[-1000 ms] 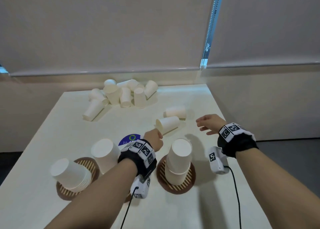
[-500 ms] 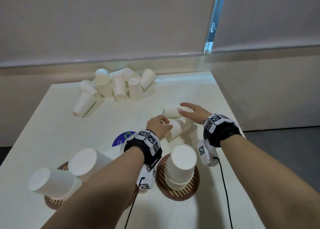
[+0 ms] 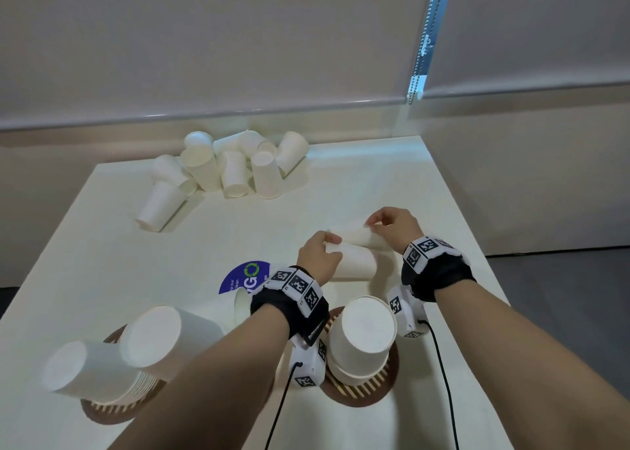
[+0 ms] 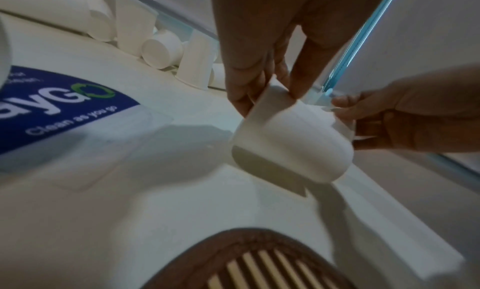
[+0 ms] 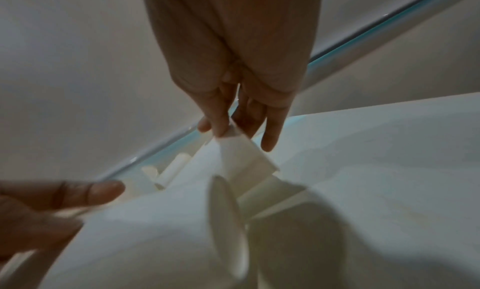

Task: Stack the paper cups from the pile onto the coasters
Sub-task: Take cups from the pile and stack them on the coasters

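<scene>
While hands grip, white tapered cups (image 3: 354, 262), sideways

Soft, even indoor light fills the head view, bright and sharp in the middle, with faint shadows falling to the right of the far pile of cups (image 3: 225, 166) and under the hands. Straight lines bow near the edges, and the near cup stacks (image 3: 112, 357) look swollen and slightly soft. Both wrist views are dimmer, grey-blue and grainy; the near coaster (image 4: 259, 260) is blurred, and the near cup (image 5: 285, 242) smears into motion blur
</scene>
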